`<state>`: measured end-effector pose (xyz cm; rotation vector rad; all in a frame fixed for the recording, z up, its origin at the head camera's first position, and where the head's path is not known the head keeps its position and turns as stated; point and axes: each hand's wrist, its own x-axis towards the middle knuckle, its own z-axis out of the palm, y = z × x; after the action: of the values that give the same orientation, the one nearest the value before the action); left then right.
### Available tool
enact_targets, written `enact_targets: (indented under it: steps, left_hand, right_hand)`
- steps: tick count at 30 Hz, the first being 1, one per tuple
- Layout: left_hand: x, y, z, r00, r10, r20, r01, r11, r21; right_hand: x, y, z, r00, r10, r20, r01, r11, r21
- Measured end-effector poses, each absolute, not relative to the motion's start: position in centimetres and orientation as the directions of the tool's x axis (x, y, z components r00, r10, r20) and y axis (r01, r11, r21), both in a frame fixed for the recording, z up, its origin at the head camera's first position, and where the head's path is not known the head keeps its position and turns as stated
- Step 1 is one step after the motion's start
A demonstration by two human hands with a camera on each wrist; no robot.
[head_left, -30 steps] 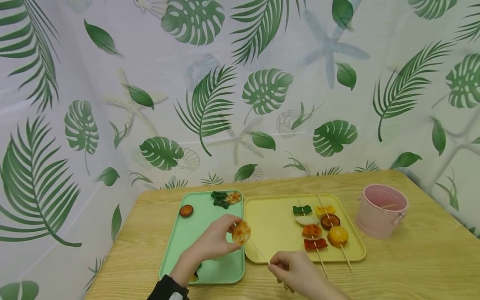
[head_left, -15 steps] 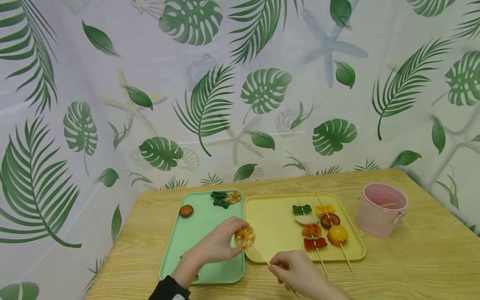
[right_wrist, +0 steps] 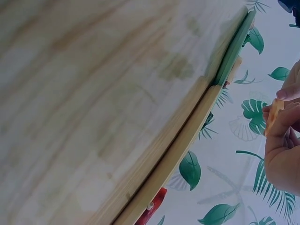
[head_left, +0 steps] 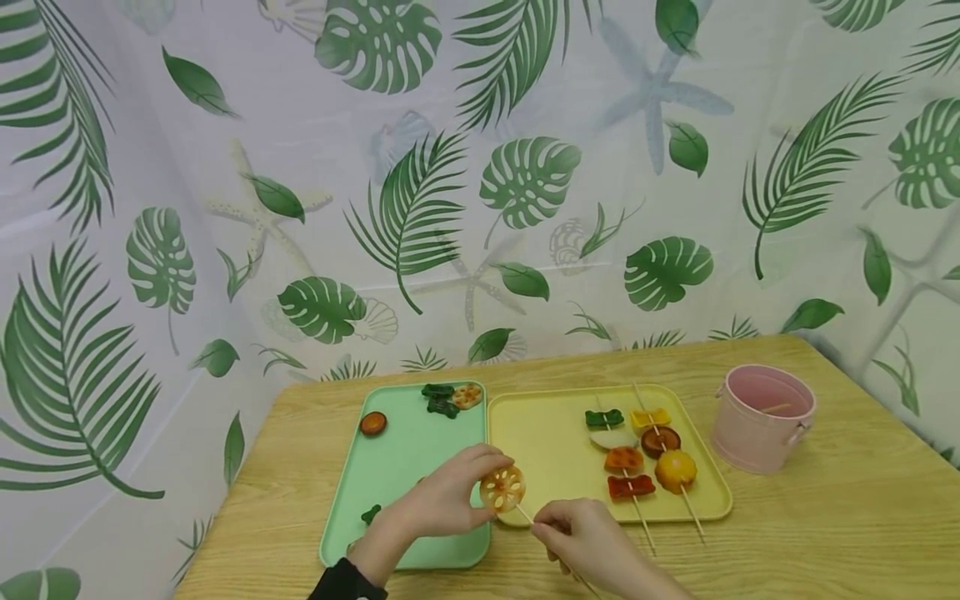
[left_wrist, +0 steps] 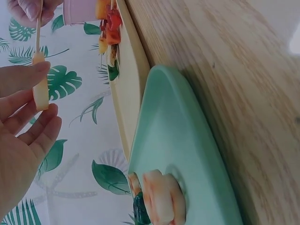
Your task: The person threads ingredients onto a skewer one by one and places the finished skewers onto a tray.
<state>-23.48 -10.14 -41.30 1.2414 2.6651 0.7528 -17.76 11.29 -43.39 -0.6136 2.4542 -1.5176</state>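
Well, the yellow tray point(head_left: 540, 442) lies right of the green tray point(head_left: 408, 450). Over their near ends, the left hand point(head_left: 447, 496) grips the slice point(head_left: 502, 489), fingers parted its width; the right hand point(head_left: 585, 537) pinches the stick point(head_left: 525, 514). Head view shows me the slice's holed face, left wrist just its edge; the stick's tip I can't make out.

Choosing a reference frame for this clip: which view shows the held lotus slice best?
The head view: the slice faces the camera, holes visible, in the left hand. The left wrist view shows it edge-on, meeting the stick; the right wrist view, just a narrow, partly hidden strip.
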Motion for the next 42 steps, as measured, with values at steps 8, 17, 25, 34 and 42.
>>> enact_targets:
  steps: [8, 17, 25, 34, 42]
  left_hand:
    - [-24.0, -11.1, -41.9, -0.693, 0.713, 0.110, 0.646, 0.546, 0.534]
    - [-25.1, -13.0, -42.3, -0.761, 0.637, 0.123, 0.594, 0.608, 0.527]
    - [-25.3, -13.0, -42.5, -0.845, 0.530, 0.074, 0.328, 0.404, 0.854]
    - [-25.7, -11.2, -42.2, -0.974, 0.225, -0.022, -0.056, -0.148, 0.987]
    - [-26.2, -10.9, -42.0, -0.982, 0.121, -0.144, -0.166, -0.200, 0.966]
  right_hand:
    - [-17.7, 12.1, -43.3, -0.901, -0.434, -0.012, -0.164, 0.366, -0.916]
    - [-16.4, 17.1, -44.0, -0.855, -0.518, -0.034, -0.234, 0.445, -0.864]
    - [-15.2, 17.4, -45.0, -0.833, -0.551, 0.047, -0.344, 0.450, -0.824]
    - [-14.4, 14.9, -44.0, -0.942, -0.324, 0.087, -0.250, 0.506, -0.826]
    - [-14.4, 13.7, -44.1, -0.919, -0.335, 0.206, -0.364, 0.526, -0.768]
